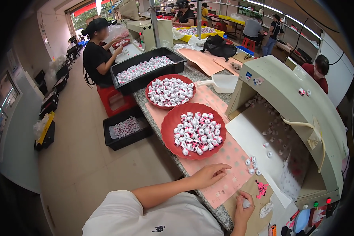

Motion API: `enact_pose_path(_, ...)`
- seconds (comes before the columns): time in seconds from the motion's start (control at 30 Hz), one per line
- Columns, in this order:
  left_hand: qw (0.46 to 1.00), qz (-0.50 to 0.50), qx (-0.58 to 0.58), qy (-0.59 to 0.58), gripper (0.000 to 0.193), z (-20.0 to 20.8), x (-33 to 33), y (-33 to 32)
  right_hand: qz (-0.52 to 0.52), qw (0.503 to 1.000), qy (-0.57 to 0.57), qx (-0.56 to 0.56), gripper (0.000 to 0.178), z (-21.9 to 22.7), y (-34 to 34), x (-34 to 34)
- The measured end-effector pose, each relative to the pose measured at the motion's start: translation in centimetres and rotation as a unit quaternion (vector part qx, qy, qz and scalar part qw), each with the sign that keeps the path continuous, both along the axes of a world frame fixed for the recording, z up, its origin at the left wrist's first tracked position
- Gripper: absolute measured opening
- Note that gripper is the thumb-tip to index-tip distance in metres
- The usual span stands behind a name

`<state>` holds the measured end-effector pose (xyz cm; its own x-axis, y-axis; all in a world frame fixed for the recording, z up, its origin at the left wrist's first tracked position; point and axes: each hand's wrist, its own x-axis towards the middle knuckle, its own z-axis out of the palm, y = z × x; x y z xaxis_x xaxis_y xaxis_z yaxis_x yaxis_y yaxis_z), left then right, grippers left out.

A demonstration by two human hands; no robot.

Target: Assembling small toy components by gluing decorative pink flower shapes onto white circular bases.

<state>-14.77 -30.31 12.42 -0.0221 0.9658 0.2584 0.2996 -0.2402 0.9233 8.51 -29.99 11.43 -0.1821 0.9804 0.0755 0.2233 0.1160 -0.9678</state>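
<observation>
My left hand [210,175] hovers above the pink sheet [236,168], fingers loosely stretched to the right, with nothing seen in it. Low in the view, my right hand [243,210] is closed around a small whitish, translucent piece [246,203] whose kind I cannot make out. Beside that hand lie a little heap of bright pink bits [261,189] and a crumpled white wad [266,210]. Several white balls with dark and pink markings [253,165] sit at the sheet's right edge. Ahead of my left hand, a red scalloped bowl [172,147] holds many similar balls.
Farther off stand a second filled red bowl [148,101] and a black tray [118,83] of balls. An arched beige machine [279,84] with a white sheet bounds my right side. A white scoop [224,83] lies behind. A seated co-worker [96,55] works at far left.
</observation>
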Motion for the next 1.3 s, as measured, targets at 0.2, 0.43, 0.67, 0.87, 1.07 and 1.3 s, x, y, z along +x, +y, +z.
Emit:
enact_pose_path(0.2,1.000,-0.024,-0.013,0.002,0.031,-0.7,-2.3,0.2,-0.011,0.999,-0.013,0.031,0.018,-1.4,0.2,-1.6)
enact_pose_path(0.43,0.999,-0.031,0.035,0.014,0.025,-1.9,-2.6,4.5,-0.070,0.997,-0.037,0.003,0.019,-1.3,2.6,-2.7)
enact_pose_path(0.67,0.997,-0.045,-0.024,0.066,0.023,-2.8,2.6,16.2,-0.044,0.997,-0.071,-0.007,0.025,-3.4,11.2,2.9)
enact_pose_path(0.87,0.972,-0.070,0.128,0.186,0.028,-4.5,7.8,24.1,-0.082,0.996,-0.024,-0.039,0.026,-4.2,13.4,4.3)
enact_pose_path(1.07,0.973,-0.143,0.108,0.147,0.022,-4.4,7.0,20.2,-0.115,0.988,0.055,-0.082,0.018,-1.6,8.6,2.1)
enact_pose_path(1.3,0.878,-0.225,-0.237,-0.351,0.022,-4.2,4.0,15.5,-0.157,0.983,0.097,-0.024,0.022,-2.8,7.2,-0.1)
